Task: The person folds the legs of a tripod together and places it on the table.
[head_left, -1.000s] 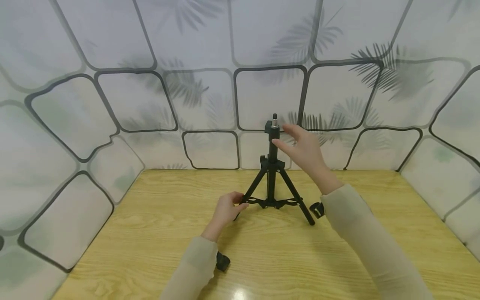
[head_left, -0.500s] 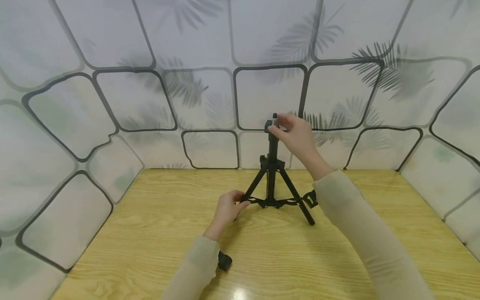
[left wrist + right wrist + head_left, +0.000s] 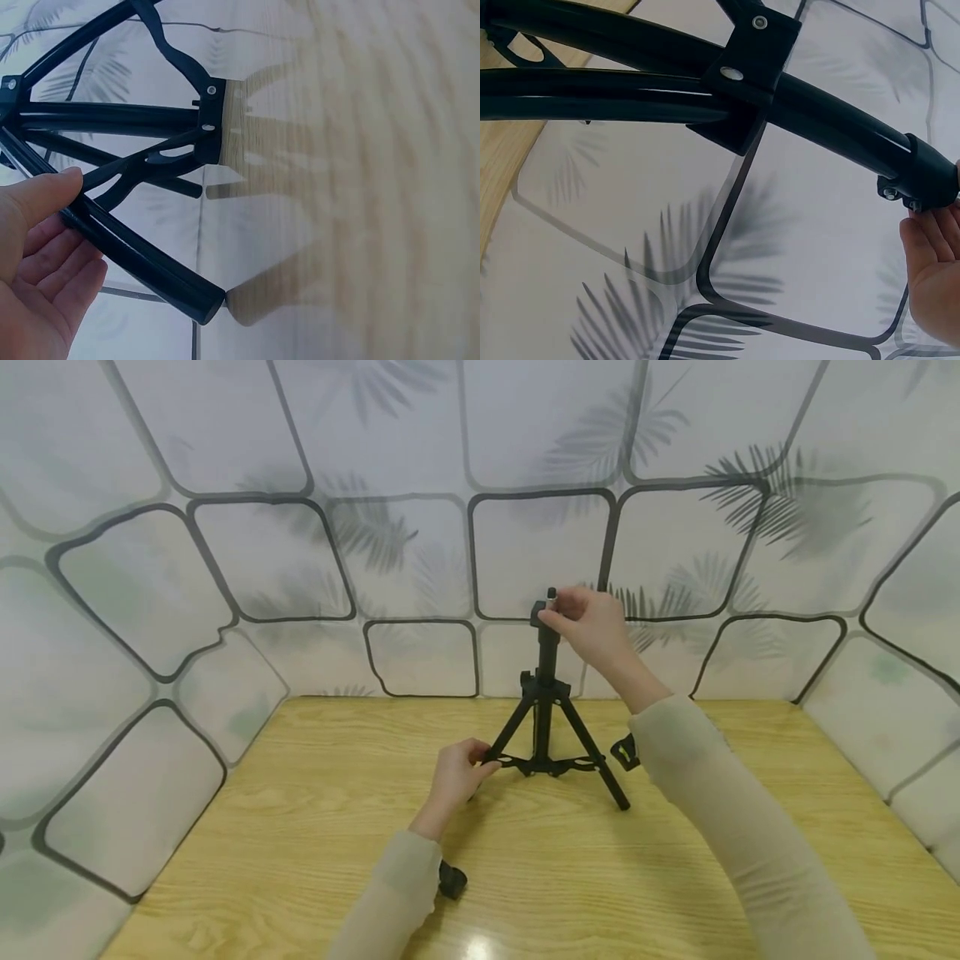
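A black stand [image 3: 545,727] stands upright on the wooden table [image 3: 300,843], close to the middle of the back edge, with its legs spread wide. The left hand [image 3: 453,772] is down low and pinches the leg on the left, near its foot. In the left wrist view, the thumb lies on top where a flat bar [image 3: 150,159] meets the leg, and the fingers are tucked behind. The right hand [image 3: 596,622] is up high, well apart from the left one. Its thumb and fingers pinch the top of the pole, just beside a black knob [image 3: 537,613]. A shiny pin with a black tip [image 3: 552,592] pokes up there. The right wrist view shows fingers touching the black collar [image 3: 928,174], but you cannot see the thumb. Both arms have pale sleeves [image 3: 750,843]. Behind the table's back edge is a white wall [image 3: 420,660] with dark lines and gray leaves.
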### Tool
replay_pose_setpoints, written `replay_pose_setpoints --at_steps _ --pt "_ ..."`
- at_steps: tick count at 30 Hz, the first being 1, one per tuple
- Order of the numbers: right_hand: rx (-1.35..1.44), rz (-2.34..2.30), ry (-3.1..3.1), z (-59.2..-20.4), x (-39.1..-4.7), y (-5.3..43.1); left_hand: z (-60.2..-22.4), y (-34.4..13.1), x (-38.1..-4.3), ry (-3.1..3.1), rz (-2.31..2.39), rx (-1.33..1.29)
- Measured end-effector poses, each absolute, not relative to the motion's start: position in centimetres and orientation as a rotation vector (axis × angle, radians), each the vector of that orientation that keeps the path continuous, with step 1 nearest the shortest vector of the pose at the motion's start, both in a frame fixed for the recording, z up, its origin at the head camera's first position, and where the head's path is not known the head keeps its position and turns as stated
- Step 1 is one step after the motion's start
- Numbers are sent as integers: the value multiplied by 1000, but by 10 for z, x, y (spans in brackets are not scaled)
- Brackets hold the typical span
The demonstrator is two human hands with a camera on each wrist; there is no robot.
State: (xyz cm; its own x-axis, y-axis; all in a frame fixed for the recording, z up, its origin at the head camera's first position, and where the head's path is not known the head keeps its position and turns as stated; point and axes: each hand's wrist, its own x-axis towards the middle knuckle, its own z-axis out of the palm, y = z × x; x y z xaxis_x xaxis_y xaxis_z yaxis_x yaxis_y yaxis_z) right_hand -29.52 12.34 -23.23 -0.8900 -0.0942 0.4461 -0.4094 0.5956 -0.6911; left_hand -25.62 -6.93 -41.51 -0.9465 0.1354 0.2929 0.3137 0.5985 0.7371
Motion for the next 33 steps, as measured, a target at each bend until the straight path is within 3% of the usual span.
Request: replay_pose_setpoints --at_steps 33 --pt "421 1200 -2471 -234 -286 124 -412 -68 -255 -2603 -1276 -418"
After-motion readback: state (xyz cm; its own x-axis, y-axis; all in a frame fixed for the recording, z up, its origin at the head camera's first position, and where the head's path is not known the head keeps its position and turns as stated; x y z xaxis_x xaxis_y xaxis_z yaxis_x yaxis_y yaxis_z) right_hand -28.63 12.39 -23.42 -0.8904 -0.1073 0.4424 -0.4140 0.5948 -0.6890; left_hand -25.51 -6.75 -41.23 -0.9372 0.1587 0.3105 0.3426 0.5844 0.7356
